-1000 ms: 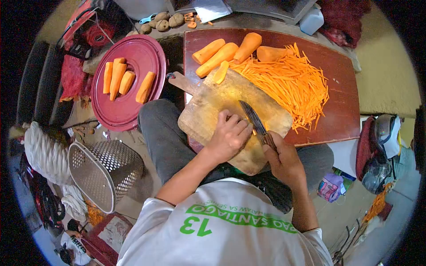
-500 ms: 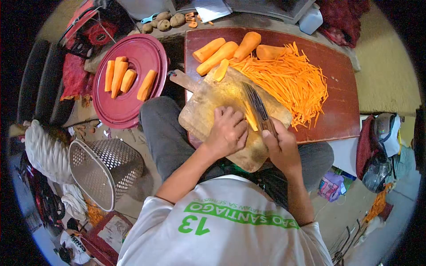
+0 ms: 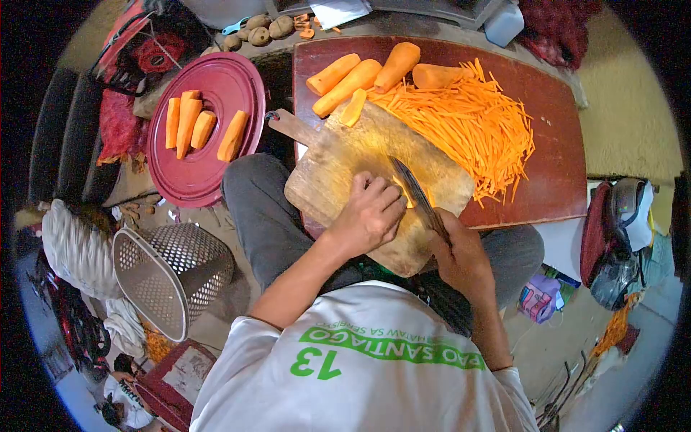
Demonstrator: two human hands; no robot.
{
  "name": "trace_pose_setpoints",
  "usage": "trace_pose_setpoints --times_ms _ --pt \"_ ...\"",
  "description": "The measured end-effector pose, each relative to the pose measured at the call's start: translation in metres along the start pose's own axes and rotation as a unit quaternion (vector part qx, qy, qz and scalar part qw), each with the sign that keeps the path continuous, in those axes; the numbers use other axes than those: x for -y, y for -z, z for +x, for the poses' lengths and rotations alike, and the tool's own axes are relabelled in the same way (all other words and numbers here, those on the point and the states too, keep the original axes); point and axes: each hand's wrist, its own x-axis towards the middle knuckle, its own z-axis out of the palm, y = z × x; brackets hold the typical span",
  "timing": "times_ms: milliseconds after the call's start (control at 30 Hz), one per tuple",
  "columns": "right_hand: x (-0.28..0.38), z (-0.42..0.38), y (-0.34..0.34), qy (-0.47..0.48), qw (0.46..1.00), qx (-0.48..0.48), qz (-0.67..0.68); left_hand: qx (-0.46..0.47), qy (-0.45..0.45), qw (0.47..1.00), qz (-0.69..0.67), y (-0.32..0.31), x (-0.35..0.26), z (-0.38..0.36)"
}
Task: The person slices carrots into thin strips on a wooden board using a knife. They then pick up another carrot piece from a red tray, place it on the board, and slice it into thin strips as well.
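My right hand (image 3: 464, 252) is wrapped around the handle of a knife (image 3: 412, 184), its dark blade angled over the wooden cutting board (image 3: 320, 180). Close to the blade's left side, my left hand (image 3: 371, 214) rests on the board with curled fingers. They press on a carrot piece, mostly hidden by the hand and blade; only slivers of orange show. A flat carrot slice (image 3: 353, 108) lies at the board's upper edge. Beyond the board spreads a heap of carrot strips (image 3: 479, 129), with several whole peeled carrots (image 3: 348, 88) beside it.
The board overlaps a red table (image 3: 554, 158) and sits over my lap. On the left, a round red lid (image 3: 162, 162) holds several peeled carrots (image 3: 188, 124). A perforated basket (image 3: 194, 259) lies tipped on the floor. Potatoes (image 3: 259, 34) sit behind the table.
The knife has turned and its handle has dropped slightly toward me, with my right hand rolled over it. The carrot strip beside the blade is now mostly covered. My left hand has barely shifted.
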Motion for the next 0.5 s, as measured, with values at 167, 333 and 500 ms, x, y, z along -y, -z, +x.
trace_pose_setpoints --times_ms 167,333,500 --pt "0.008 0.016 -0.004 -0.018 1.0 0.002 -0.001 -0.014 -0.003 1.0 -0.003 0.002 -0.001 0.004" --pt "0.017 0.009 0.001 -0.031 0.999 0.029 0.004 -0.001 0.013 1.0 -0.008 0.001 -0.001 0.0" --pt "0.019 0.005 -0.005 -0.04 0.998 0.037 -0.039 -0.003 0.003 1.0 0.0 -0.004 0.001 0.0"
